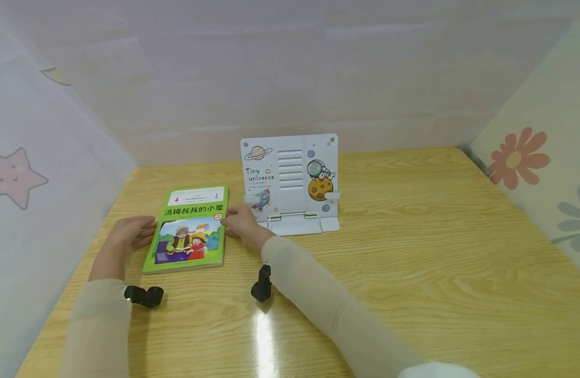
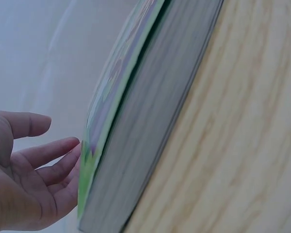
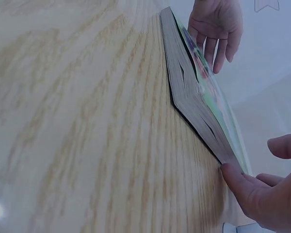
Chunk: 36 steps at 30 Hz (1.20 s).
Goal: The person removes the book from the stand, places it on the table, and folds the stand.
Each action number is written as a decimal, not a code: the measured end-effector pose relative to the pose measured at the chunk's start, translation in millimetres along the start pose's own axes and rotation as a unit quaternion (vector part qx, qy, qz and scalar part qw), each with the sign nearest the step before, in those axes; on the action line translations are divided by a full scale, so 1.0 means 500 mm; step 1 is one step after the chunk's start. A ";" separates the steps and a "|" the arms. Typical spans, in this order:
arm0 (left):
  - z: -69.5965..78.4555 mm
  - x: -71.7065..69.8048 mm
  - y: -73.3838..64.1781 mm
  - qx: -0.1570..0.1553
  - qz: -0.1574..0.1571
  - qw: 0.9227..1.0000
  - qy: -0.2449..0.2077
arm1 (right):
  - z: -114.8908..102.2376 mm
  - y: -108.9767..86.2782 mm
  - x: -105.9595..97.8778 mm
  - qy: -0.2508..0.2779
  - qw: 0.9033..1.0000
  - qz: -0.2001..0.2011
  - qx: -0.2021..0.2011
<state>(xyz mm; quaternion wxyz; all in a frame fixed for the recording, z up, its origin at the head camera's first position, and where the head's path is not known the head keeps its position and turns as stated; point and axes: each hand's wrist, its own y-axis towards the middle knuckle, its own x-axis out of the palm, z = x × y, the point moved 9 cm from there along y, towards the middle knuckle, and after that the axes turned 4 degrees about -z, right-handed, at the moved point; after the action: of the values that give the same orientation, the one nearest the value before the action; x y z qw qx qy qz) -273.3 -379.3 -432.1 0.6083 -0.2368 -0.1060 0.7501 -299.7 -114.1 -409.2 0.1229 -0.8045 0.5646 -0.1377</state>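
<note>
A green-covered book [image 1: 192, 228] with a picture of two figures lies flat on the wooden table, its page edges [image 2: 136, 126] showing in the left wrist view. Along its left side sits my left hand [image 1: 131, 233], fingers loosely extended, fingertips at the edge and thumb apart. At the opposite side is my right hand [image 1: 242, 224]; in the right wrist view its lower fingers [image 3: 242, 189] meet the book's edge while the thumb stays off the cover. Neither hand has the book pinched.
A white book stand [image 1: 290, 178] with space drawings and "Tiny universe" stands upright behind my right hand, with a wire support and ledge [image 1: 294, 226] at its front. The wooden table [image 1: 426, 252] extends to the right. Patterned cloth walls [image 1: 290, 79] surround it.
</note>
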 end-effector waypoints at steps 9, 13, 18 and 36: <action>0.008 -0.019 -0.008 0.026 0.006 1.000 -0.016 | -0.038 -0.024 -0.004 -0.079 0.996 -0.027 -0.036; 0.028 -0.020 -0.019 0.042 0.011 0.999 -0.006 | -0.060 -0.040 0.000 -0.070 0.994 -0.067 -0.051; 0.035 -0.028 0.015 0.088 0.016 0.996 0.012 | -0.094 -0.067 -0.010 -0.082 0.990 -0.098 -0.064; 0.115 0.043 0.060 0.201 -0.025 0.979 0.019 | -0.172 -0.114 -0.124 -0.206 0.965 -0.085 -0.140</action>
<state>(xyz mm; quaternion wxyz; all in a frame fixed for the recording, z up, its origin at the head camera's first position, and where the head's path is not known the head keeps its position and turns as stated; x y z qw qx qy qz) -330.1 -358.3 -400.9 0.6637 -0.1210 0.0529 0.7363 -301.0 -40.3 -313.8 0.1103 -0.8698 0.4702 0.1012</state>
